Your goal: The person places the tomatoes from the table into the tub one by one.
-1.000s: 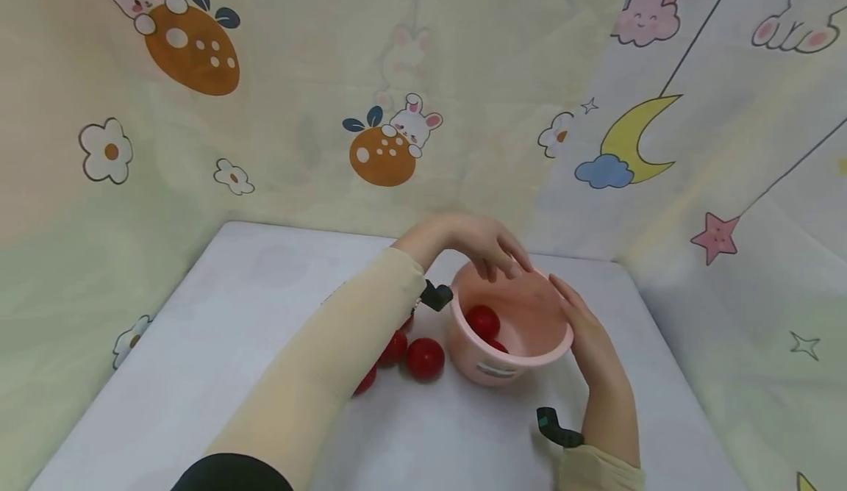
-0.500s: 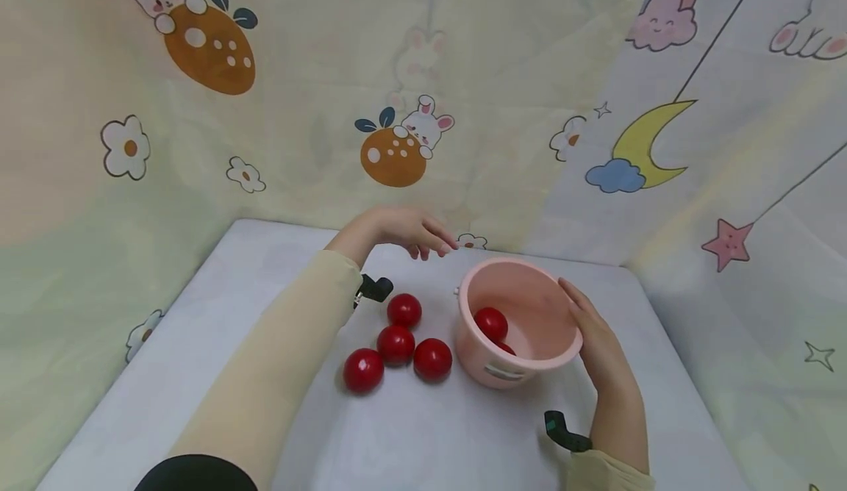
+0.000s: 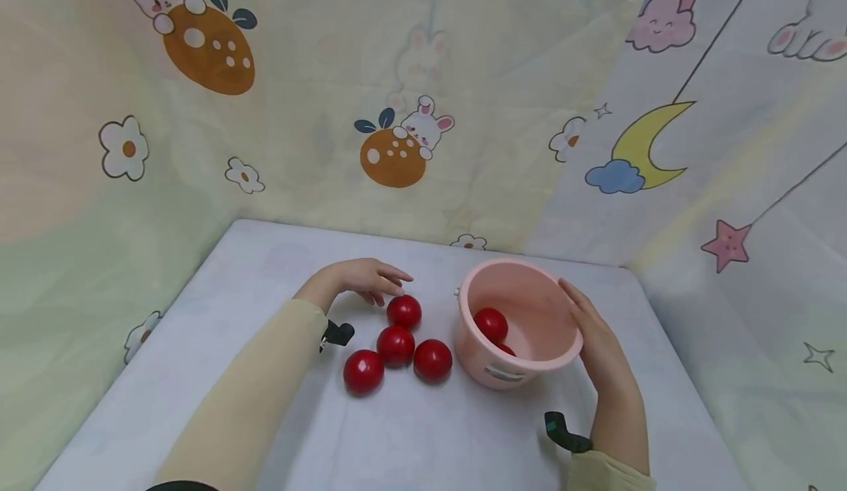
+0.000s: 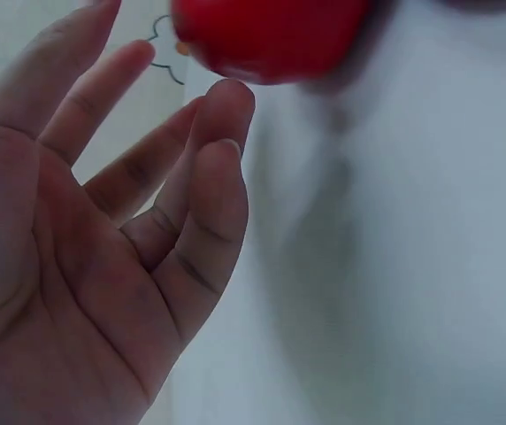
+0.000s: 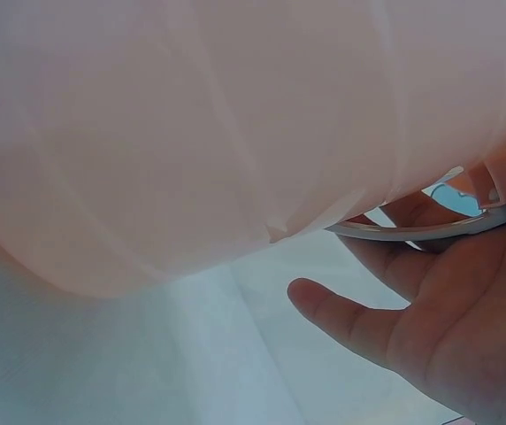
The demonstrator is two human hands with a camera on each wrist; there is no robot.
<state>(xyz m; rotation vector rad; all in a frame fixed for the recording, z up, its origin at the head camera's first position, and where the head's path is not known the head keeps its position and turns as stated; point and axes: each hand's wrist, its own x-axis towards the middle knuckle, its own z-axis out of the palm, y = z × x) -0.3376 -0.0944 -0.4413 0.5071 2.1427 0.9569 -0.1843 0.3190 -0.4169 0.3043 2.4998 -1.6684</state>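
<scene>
My left hand [image 3: 364, 276] hovers beside the farthest of several glossy red balls [image 3: 404, 311], its fingertips right at the ball's far left edge. In the left wrist view the fingers [image 4: 204, 190] are spread and lightly bent, the palm holds nothing, and the red ball [image 4: 271, 35] shows past the fingertips. A pink bucket [image 3: 536, 311] stands to the right, with a red ball [image 3: 491, 325] inside and part of another below it. Against its right side rests my right hand [image 3: 605, 355], fingers extended. The grey handle [image 5: 412, 232] crosses that hand in the right wrist view.
Three more red balls lie close together, the middle one [image 3: 395, 345], the left one [image 3: 363, 371] and the right one [image 3: 433, 361] near the bucket. The white table [image 3: 410, 439] ends at a printed cloth backdrop [image 3: 298, 109].
My left hand has moved from over the bucket to the left, then down and nearer to the farthest ball. The bucket and right hand stay together; the view has shifted slightly.
</scene>
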